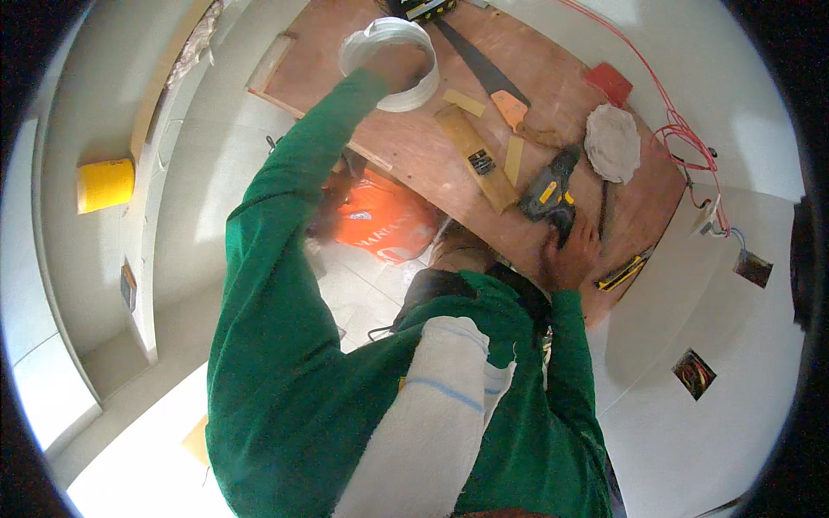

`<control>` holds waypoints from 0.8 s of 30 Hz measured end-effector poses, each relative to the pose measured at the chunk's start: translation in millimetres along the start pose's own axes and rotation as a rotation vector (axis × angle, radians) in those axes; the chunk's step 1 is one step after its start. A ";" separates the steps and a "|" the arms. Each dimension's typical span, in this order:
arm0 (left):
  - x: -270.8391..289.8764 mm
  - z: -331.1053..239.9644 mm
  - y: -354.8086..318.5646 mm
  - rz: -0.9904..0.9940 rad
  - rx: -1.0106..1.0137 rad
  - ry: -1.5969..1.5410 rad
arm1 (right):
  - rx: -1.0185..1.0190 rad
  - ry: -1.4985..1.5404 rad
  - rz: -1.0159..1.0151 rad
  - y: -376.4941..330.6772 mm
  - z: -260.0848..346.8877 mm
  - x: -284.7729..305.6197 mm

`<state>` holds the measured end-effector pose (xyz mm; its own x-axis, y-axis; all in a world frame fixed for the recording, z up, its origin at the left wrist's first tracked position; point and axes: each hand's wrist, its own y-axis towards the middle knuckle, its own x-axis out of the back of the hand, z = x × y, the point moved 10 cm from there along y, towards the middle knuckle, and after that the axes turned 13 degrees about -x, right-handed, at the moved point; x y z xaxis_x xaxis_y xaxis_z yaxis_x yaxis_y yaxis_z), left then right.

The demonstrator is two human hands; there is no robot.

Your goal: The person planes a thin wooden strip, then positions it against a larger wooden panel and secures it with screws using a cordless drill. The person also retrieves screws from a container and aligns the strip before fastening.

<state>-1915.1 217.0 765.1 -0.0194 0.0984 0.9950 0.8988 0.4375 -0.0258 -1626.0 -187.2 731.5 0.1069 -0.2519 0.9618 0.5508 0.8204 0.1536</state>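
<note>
My left hand [399,67] reaches down into a white round tub [413,102] at the far left of the wooden table. The tub's contents and my fingers inside it are hidden. At the table's near right, my right hand [577,255] holds the lower end of a black and yellow cordless drill [542,192], thumb on one side and fingers on the other. The drill lies on the wood. A yellow and black utility knife [623,271] rests just right of that hand, and a thin dark rod [604,209] lies beyond its fingers.
A handsaw [485,69] with an orange handle, a tan wooden block [477,160], wood strips [513,159], a crumpled whitish round piece [612,142] and a red piece [610,84] lie on the table [311,60]. Red wires [669,104] hang along the right wall. Below sits an orange bag [380,216].
</note>
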 end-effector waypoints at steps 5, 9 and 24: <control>0.7 -13.4 3.1 0.092 -0.071 -0.011 | -0.016 -0.030 -0.008 0.7 1.9 -2.9; -0.6 -7.2 0.7 0.184 0.038 0.032 | -0.018 0.006 -0.006 0.7 5.3 -0.2; 44.9 57.9 -43.3 -0.239 0.283 -0.729 | -0.020 0.027 -0.038 1.9 4.0 -2.1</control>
<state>-1980.2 254.2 805.4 -0.5643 0.4874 0.6663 0.6913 0.7202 0.0587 -1628.5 -183.1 730.6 0.1077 -0.2962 0.9490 0.5711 0.7998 0.1848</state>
